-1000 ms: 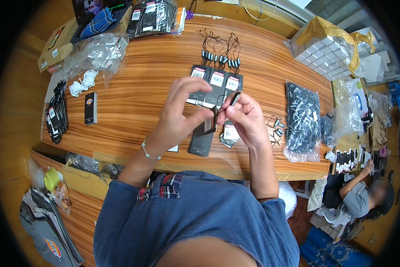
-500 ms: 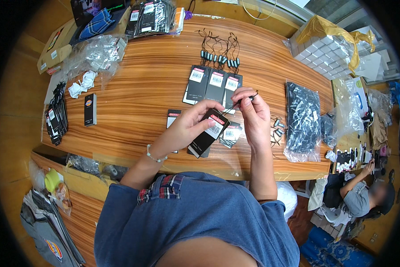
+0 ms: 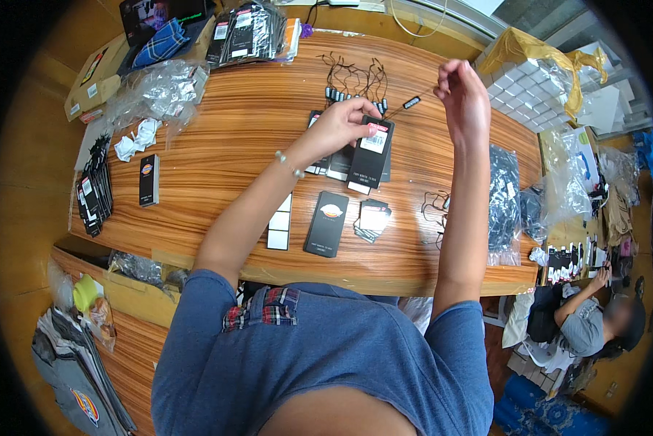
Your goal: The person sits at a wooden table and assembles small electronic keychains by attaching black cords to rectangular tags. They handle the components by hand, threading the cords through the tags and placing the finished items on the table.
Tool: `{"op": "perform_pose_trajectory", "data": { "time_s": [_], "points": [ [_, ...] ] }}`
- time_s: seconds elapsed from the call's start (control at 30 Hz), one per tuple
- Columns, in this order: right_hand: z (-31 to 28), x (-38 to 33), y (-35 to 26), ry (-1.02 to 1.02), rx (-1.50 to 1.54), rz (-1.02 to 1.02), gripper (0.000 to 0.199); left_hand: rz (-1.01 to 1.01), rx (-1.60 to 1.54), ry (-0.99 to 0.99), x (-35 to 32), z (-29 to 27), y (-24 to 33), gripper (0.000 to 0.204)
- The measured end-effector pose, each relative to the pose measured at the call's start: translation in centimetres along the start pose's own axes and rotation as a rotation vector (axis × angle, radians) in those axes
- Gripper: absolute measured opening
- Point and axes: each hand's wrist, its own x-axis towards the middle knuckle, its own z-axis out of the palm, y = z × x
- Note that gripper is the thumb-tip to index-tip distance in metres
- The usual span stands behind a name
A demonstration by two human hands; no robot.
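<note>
The left hand (image 3: 339, 125) pinched a black tag (image 3: 371, 151); the right hand (image 3: 463, 98), raised beyond it, pinched its string (image 3: 411, 103) taut.

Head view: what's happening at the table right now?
A person at a wooden table holds a black hang tag in the left hand. The right hand is raised and pulls a black string taut from the tag. More tags and strings lie on the table.
</note>
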Motion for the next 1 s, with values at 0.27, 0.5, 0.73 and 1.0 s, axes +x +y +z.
{"op": "perform_pose_trajectory", "data": {
  "time_s": [0.27,0.5,0.73,1.0],
  "points": [
    [-1.8,3.9,1.6,0.092,-0.138,0.117,0.028,-0.015,0.218,0.045,3.6,0.6,-3.1,0.024],
    [-1.7,7.2,5.2,-0.039,-0.288,0.241,0.027,0.235,0.995,0.216,2.8,1.3,-2.5,0.026],
    [-2.3,11.0,11.2,-0.148,-0.493,0.572,0.023,0.213,0.978,0.287,-1.0,0.7,-0.8,0.046],
    [-3.7,10.2,11.4,0.075,-0.664,0.184,0.021,-0.068,0.827,0.231,-12.0,-3.8,-0.5,0.047]
  ]
}}
